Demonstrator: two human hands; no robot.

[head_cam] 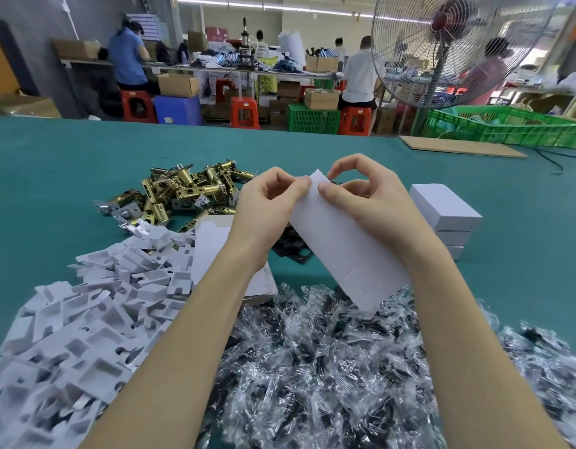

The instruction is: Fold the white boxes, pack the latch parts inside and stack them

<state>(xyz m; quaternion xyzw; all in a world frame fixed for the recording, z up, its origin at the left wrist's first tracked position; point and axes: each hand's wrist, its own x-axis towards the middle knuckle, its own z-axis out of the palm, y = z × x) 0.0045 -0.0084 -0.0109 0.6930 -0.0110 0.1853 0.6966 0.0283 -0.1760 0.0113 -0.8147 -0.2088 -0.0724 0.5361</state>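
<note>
We hold flat white box blank (345,254) tilted above table (69,150), creased near lower end; left hand (264,209) & right hand (370,196) pinch its top flap w/ thumb + forefinger; finished white boxes (445,212) stacked just right; brass latch parts (186,189) heaped left; bagged pieces (328,367) piled below.

A plain white flat box (345,251) stands out against a teal worktop (85,150), alongside a stack of white folded boxes (448,215) and a pile of white card inserts (85,306). Brass-gold latch parts (189,186) gleam beside black pieces in clear, glinting plastic bags (328,367). Behind, red stools (244,112), green crates (507,126) and a blue bin (178,110) dot the floor.
</note>
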